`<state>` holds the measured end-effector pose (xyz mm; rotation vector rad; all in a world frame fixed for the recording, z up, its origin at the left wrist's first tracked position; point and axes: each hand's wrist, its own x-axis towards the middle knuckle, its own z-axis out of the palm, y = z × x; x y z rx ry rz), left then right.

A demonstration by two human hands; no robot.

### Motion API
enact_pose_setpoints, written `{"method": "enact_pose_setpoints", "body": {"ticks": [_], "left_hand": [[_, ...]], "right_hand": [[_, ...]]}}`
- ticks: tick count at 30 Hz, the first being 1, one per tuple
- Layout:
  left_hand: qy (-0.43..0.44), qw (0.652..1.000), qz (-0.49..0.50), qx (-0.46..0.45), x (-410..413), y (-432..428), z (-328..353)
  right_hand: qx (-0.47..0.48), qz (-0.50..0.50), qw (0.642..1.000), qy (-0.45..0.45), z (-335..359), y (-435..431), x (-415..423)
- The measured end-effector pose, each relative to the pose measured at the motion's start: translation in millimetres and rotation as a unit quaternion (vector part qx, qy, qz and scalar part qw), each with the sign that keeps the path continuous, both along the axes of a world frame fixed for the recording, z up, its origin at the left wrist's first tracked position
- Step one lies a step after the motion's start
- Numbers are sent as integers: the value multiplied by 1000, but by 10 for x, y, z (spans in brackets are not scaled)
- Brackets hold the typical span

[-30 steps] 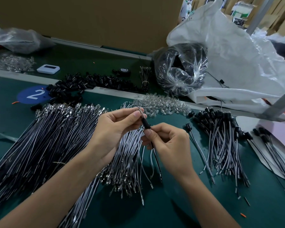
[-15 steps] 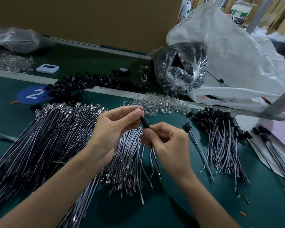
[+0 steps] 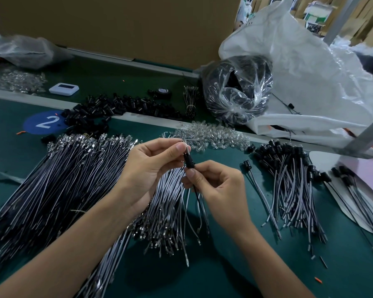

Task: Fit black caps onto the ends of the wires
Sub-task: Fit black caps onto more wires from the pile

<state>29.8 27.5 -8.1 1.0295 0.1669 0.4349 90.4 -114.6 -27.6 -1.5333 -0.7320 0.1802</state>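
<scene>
Barely moved: left fingers (image 3: 177,150), right fingers (image 3: 192,174) pinching capped wire (image 3: 197,197) | bag (image 3: 253,97) holds black pieces (image 3: 235,81)

The table (image 3: 246,265) is a dark teal green here. The cap (image 3: 189,162) I'm fitting is black, and so is the wire (image 3: 199,203) hanging under it. The big pile of wires (image 3: 52,179) looks striped, grey-white next to black (the metal ends are silvery). Round blue sticker (image 3: 44,122) with a white 2 on it. The loose caps (image 3: 121,104) are black, bulbs (image 3: 211,136) clear, bag (image 3: 310,72) white, cardboard (image 3: 116,24) plain brown.
</scene>
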Motion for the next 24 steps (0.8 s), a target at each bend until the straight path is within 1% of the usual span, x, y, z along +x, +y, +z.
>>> {"method": "enact_pose_setpoints", "body": {"ticks": [11,24], "left_hand": [[0,1000,14,-7,2,-3,2],[-21,1000,2,4,-7,6,-10]], "right_hand": [[-18,-17,999,-29,-8,-9,26],[-18,-7,1000,2,0,-17,26]]}}
